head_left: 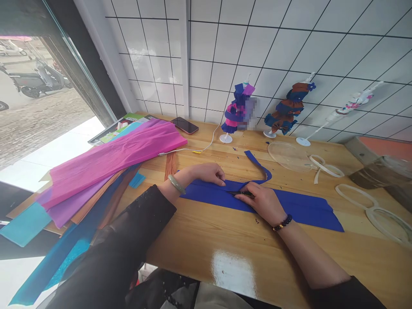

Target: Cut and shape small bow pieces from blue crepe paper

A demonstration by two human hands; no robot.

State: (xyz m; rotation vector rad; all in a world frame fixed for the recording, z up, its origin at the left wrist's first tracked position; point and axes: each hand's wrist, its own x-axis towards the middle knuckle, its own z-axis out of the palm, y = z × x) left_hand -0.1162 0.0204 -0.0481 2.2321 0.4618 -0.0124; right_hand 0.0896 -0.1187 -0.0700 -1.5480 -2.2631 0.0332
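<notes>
The blue paper (302, 208) lies flat on the wooden table (183, 249), in front of the person. It looks thin, light and soft, so it should bend easily and might tear if tugged hard. Its long edge, close to the cut, seems a good place to hold. The left hand (210, 173) has curled fingers with their tips on that edge; I can't tell if they pinch it. The right hand (262, 201) is closed around dark scissors (240, 193). At far right, a see-through tub (383, 171) is too dim to show what's inside.
</notes>
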